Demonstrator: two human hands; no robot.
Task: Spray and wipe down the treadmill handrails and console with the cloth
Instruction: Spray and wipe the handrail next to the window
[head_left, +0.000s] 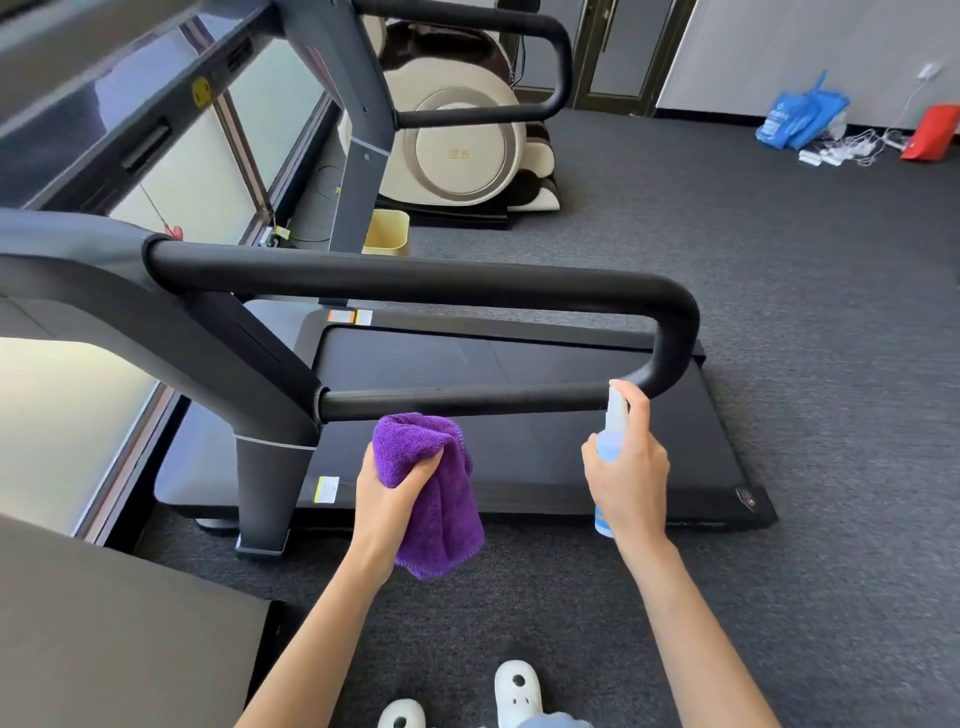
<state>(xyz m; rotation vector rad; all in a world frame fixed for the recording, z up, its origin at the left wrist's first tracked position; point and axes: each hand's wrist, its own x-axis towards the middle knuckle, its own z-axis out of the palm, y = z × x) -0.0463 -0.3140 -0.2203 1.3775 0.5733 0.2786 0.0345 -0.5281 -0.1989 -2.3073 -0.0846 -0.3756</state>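
While hands hold cloth (426, 483) and bottle (613, 441), handrail (467, 400) crosses ahead.

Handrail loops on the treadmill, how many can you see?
2: the near handrail loop just above both hands, and the far handrail loop at top, beside the massage chair.

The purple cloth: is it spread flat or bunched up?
Bunched up. The left hand grips the purple cloth in a wad just below the lower handrail bar, and its loose end hangs down.
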